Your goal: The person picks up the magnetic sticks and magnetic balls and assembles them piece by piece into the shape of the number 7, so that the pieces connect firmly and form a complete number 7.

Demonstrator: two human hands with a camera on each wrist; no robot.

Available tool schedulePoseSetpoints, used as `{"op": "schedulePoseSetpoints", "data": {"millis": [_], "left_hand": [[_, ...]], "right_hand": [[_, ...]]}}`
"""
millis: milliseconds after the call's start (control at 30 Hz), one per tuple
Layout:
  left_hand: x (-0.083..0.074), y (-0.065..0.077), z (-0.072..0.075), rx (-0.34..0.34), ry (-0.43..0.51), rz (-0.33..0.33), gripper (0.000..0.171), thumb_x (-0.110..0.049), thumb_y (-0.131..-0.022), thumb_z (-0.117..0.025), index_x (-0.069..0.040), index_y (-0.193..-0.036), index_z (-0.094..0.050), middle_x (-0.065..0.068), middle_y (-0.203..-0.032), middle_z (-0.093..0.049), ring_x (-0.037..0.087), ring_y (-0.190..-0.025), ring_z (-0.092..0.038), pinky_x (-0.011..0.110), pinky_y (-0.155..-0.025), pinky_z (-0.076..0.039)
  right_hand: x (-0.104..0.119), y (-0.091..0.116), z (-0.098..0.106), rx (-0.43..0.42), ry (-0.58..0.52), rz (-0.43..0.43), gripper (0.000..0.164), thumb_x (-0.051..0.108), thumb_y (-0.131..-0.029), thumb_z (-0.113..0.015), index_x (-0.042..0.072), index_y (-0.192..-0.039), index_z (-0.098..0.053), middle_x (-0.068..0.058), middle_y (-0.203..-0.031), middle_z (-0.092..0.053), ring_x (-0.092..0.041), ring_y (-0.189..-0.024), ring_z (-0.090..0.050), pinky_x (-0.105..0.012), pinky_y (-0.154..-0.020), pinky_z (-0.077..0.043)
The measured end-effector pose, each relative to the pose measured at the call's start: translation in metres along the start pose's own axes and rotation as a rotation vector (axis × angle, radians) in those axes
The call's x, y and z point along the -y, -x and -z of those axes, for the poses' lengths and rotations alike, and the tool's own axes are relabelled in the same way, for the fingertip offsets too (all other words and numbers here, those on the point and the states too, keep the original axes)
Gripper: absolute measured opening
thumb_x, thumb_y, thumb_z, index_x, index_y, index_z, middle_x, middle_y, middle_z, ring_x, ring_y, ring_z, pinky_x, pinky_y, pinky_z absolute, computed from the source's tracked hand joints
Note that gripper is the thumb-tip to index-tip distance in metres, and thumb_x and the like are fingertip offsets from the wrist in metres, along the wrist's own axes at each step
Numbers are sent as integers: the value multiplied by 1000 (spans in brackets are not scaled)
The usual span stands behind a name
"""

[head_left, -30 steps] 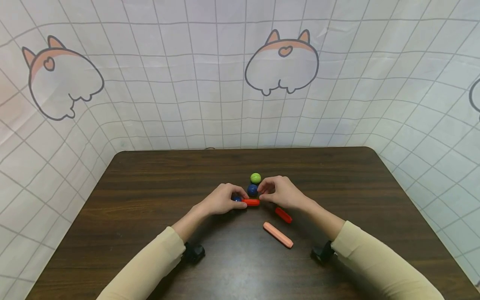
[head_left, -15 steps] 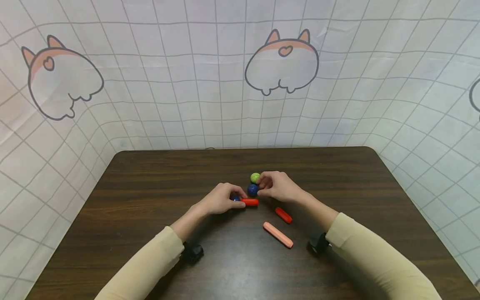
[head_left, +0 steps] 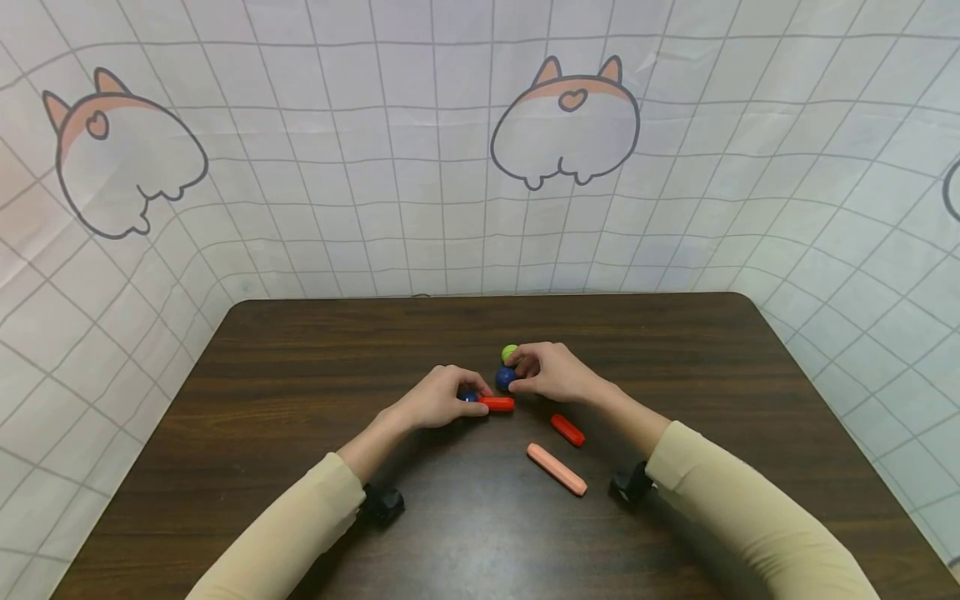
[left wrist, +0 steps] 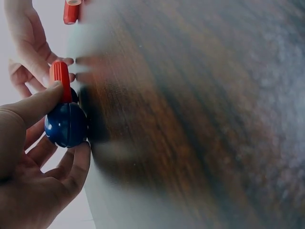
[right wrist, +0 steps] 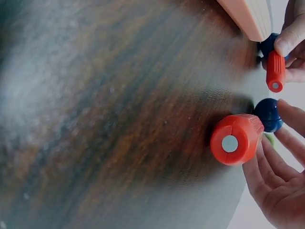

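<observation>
Left hand has a blue ball and red stick mid-surface, right hand curls at another blue ball, maybe gripping, can't really tell, half-covering a green ball.

There's a glossy blue ball and a metal-tipped red plastic stick on the sheeny wood-grain table, with creased, matt cloth behind the table!

Red rods, blue balls
</observation>
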State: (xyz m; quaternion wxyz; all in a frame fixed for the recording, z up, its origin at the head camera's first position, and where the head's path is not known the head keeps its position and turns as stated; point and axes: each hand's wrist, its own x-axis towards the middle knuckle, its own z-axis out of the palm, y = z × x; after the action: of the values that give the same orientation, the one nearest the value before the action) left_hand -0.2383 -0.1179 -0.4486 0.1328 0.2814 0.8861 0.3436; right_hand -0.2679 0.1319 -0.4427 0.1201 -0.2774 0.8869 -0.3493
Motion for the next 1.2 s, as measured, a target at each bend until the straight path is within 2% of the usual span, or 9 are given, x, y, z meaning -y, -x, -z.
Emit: {"op": "schedulePoseSetpoints", "data": {"millis": [333, 667, 1200], "left_hand": [[3, 1, 0, -3, -8, -20, 15, -23, -94, -78, -15, -107, -77, -7, -95, -69, 13, -75, -53, 28, -67, -42], [4, 2, 1, -5, -14, -13, 15, -23, -94, -78, -16, -108, -77, -7, -96, -69, 13, -78, -54, 30, -71, -45], [8, 1, 4, -27, -28, 6, 16, -24, -94, -79, -16, -107, -77, -8, -96, -69, 13, -79, -55, 31, -73, -48]], "right_hand": [[3, -3, 0, 5, 32, 15, 30, 13, -93, -78, 2, -120, -70, -6, -98, -74, -19, -88, -69, -33, -75, -56], [-2, -2, 0, 8, 3, -12, 31, 15, -94, -78, 2, -121, -69, -5, -101, -73, -19, -94, -68, -34, -78, -56], [-5, 10, 9, -9, -64, -47, 31, 13, -94, -76, 1, -122, -68, -11, -108, -71, -22, -97, -70, -38, -83, -57]]}}
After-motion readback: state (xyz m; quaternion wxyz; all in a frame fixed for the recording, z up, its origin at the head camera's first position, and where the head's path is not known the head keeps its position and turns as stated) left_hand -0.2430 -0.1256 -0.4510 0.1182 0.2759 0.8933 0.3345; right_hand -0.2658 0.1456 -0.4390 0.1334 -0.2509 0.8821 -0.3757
